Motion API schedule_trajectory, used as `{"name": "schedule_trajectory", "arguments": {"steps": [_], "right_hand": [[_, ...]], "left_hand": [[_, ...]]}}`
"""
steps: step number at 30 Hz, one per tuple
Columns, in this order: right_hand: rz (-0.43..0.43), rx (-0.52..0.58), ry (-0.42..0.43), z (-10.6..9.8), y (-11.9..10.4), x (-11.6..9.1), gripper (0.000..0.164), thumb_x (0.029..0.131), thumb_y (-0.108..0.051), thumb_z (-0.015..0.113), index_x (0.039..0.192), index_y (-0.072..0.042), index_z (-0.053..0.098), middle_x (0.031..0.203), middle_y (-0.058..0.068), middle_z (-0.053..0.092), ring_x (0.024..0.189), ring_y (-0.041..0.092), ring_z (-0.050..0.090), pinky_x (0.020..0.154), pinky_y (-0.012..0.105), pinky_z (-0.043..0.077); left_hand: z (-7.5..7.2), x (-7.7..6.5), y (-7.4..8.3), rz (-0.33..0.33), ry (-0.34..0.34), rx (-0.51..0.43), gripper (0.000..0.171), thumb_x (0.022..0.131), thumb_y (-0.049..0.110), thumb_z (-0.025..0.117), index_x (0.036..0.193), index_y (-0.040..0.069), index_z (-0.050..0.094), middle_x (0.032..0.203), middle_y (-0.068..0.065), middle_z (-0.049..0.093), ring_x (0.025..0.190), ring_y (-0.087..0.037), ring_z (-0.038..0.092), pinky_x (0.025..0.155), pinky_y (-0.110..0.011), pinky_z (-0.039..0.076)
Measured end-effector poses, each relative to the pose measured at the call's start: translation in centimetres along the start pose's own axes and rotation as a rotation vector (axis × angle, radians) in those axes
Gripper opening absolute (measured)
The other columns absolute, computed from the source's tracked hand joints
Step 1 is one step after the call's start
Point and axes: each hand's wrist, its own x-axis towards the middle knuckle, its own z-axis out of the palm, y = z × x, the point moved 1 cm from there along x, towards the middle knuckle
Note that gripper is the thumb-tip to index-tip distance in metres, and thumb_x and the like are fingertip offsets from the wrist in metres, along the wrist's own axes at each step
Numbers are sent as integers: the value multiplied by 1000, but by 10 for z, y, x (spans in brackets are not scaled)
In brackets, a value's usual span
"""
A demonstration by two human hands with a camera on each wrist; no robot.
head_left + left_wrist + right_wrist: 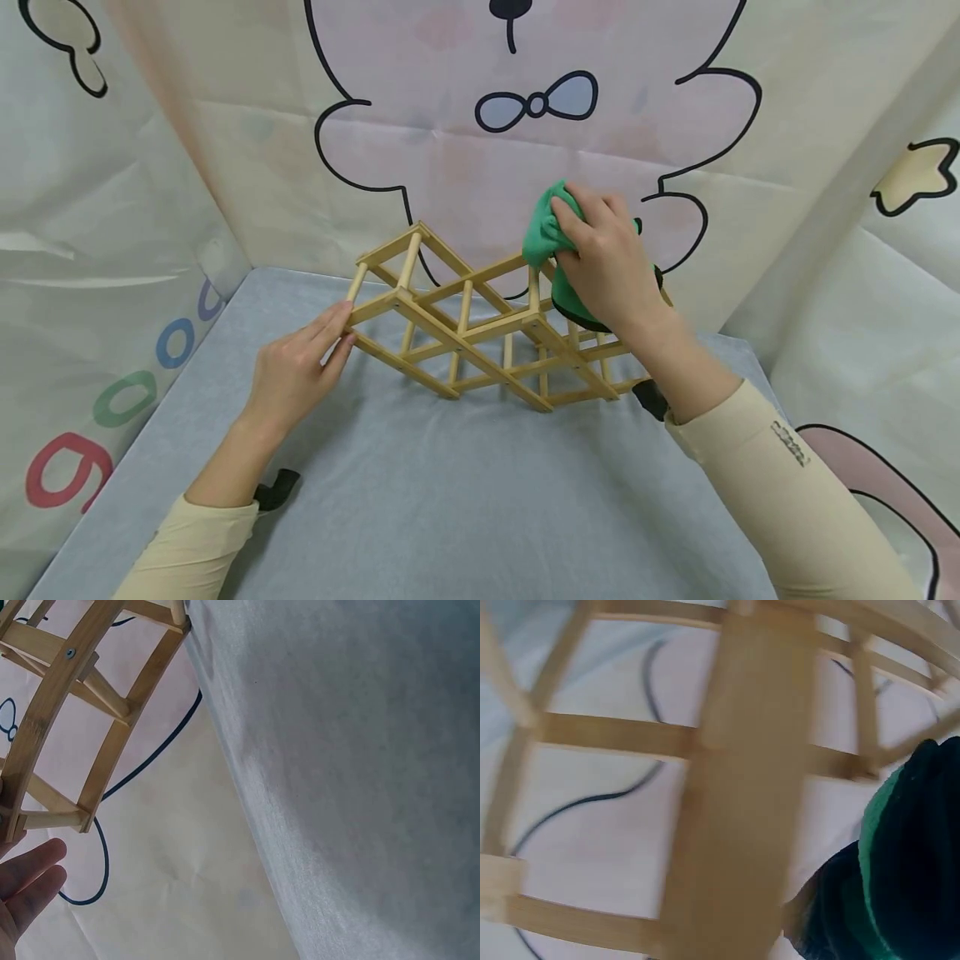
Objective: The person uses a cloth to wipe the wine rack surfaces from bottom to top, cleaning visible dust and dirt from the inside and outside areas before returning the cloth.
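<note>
My left hand [296,367] is nearly closed at the left end of the wooden rack [435,326], pinching its slat between thumb and fingers. The left wrist view shows two of my fingertips just beside that end. My right hand [611,258] is curled round a bunched green cloth [545,233] with a dark edging, held against the upper right part of the rack.

The rack, a lattice of pale slats joined by round rods, is at the back of the table [450,500], between my hands. I can't tell whether all its lower ends touch the blue-grey cover.

My right sleeve [810,500] bears a small dark print [790,443] (too small to read). A red character [36,477] leads a row of coloured ones on the left hanging, none of which I can name for sure.

Behind the rack hangs a backdrop [450,167] with a drawn figure in a blue bow tie [536,104]. My right hand and the cloth hide much of the rack's right end (the right wrist view is blurred there).
</note>
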Motion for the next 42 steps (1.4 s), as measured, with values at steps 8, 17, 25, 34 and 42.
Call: {"name": "schedule_trajectory", "arguments": {"steps": [8, 17, 25, 34, 42], "right_hand": [[-65, 54, 76, -5, -31, 39, 38, 95, 10, 67, 133, 9, 67, 141, 28, 59, 116, 51, 54, 103, 53, 50], [-104, 87, 61, 41, -68, 54, 37, 96, 6, 70, 133, 8, 66, 139, 27, 61, 117, 47, 58, 106, 43, 50], [10, -8, -164, 75, -77, 53, 38, 101, -2, 69, 138, 4, 66, 142, 27, 59, 125, 44, 58, 107, 43, 51], [58, -86, -289, 97, -78, 52, 44, 101, -6, 70, 143, 3, 61, 148, 25, 56, 130, 42, 56, 108, 39, 52], [61, -121, -299, 105, -78, 45, 42, 101, -4, 70, 142, 3, 62, 146, 26, 57, 128, 42, 58, 109, 40, 50]], "left_hand": [[-1, 0, -1, -4, 3, -6, 56, 83, 2, 83, 137, 3, 69, 130, -12, 72, 83, -39, 77, 44, -50, 52], [-1, -2, -3, -1, 1, -2, 56, 83, 3, 82, 137, 4, 69, 129, -12, 72, 79, -40, 76, 40, -48, 49], [0, 0, -2, 9, -14, -6, 55, 85, 4, 82, 139, 4, 68, 129, -14, 72, 80, -40, 76, 43, -50, 53], [0, 1, -2, 8, -14, -4, 56, 85, 4, 82, 139, 4, 68, 129, -15, 72, 83, -40, 76, 45, -50, 54], [0, 0, -2, 4, -12, 0, 54, 85, 4, 82, 138, 3, 68, 128, -16, 72, 83, -40, 77, 46, -51, 55]]}}
